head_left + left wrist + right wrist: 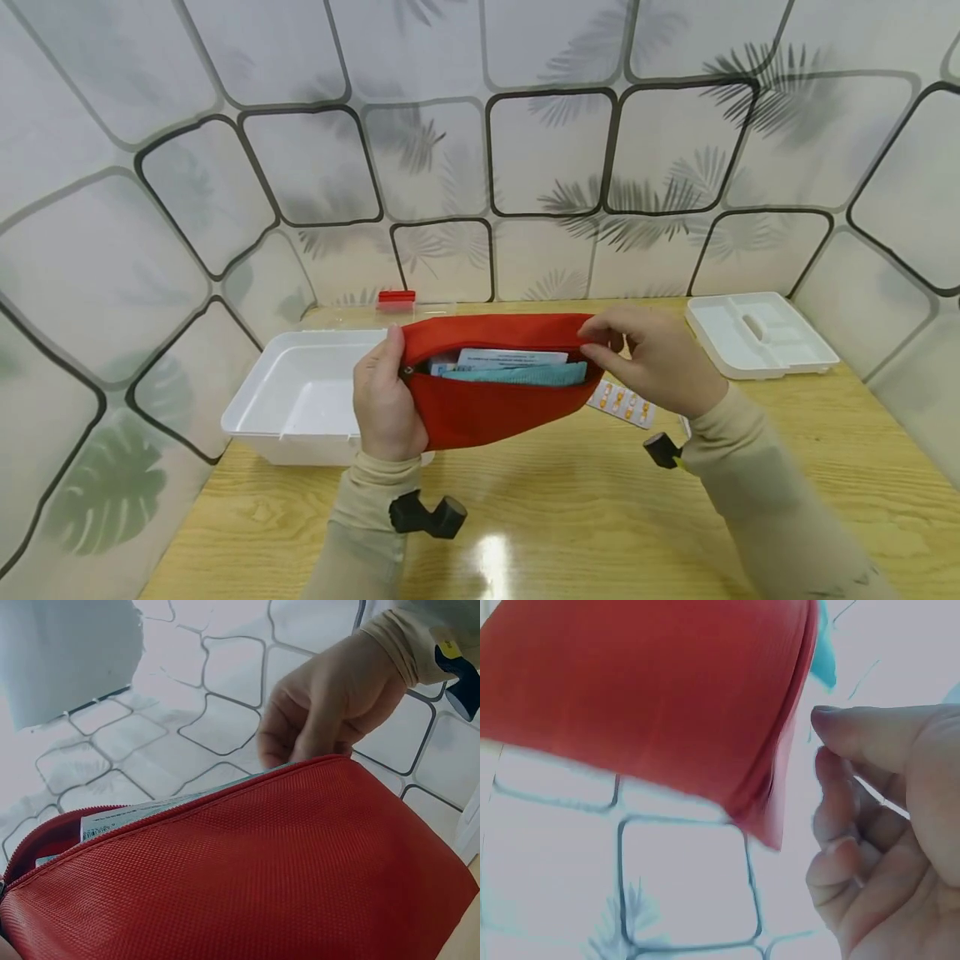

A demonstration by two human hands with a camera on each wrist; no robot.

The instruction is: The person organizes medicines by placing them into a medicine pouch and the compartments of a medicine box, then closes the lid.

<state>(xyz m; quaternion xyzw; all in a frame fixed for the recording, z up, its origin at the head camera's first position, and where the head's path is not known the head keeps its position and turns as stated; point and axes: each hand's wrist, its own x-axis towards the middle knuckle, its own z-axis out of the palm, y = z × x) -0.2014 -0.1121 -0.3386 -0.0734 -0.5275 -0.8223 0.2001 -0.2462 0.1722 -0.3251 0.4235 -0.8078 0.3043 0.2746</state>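
A red zippered pouch (pixel 491 408) is held up over the table with its mouth unzipped. My left hand (pixel 388 400) grips its left end, thumb on the near side by the zipper pull. Inside show a white printed packet (pixel 512 358) and a folded turquoise piece (pixel 525 374) with fine ridges; their lower parts are hidden. At the pouch's right end is my right hand (pixel 656 354), thumb and forefinger near the rim. The right wrist view shows these fingers (pixel 836 799) loosely bent, apart from the red fabric, with nothing between them.
A white plastic box (pixel 300 400) stands at left, partly behind my left hand. Behind it lies a clear piece with a red clip (pixel 396 297). A blister pack of orange capsules (pixel 622 404) lies under my right hand. A white compartment tray (pixel 761 333) sits back right, near the patterned wall (pixel 547 158).
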